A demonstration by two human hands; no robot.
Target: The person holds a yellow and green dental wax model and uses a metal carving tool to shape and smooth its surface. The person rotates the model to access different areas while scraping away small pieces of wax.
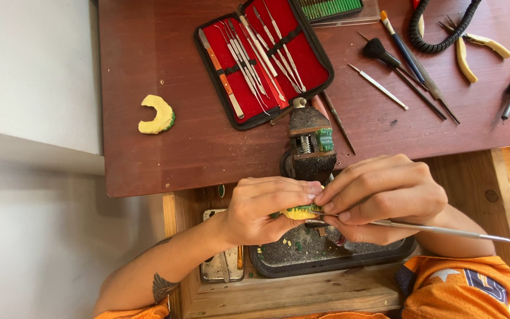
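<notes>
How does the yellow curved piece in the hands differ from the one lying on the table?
The held piece is gripped between the left hand and right hand, mostly hidden; the table piece lies free and fully visible. The held one sits over the dark tray. Both are yellow with green.

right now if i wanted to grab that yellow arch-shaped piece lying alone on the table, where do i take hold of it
Pinch the yellow arch-shaped piece across the thick middle of its curve, from above. It lies flat on the brown tabletop with bare wood all round, so fingers can come straight down. Its two ends look narrower, and the green edge sits on the side nearer the red tool case.
</notes>
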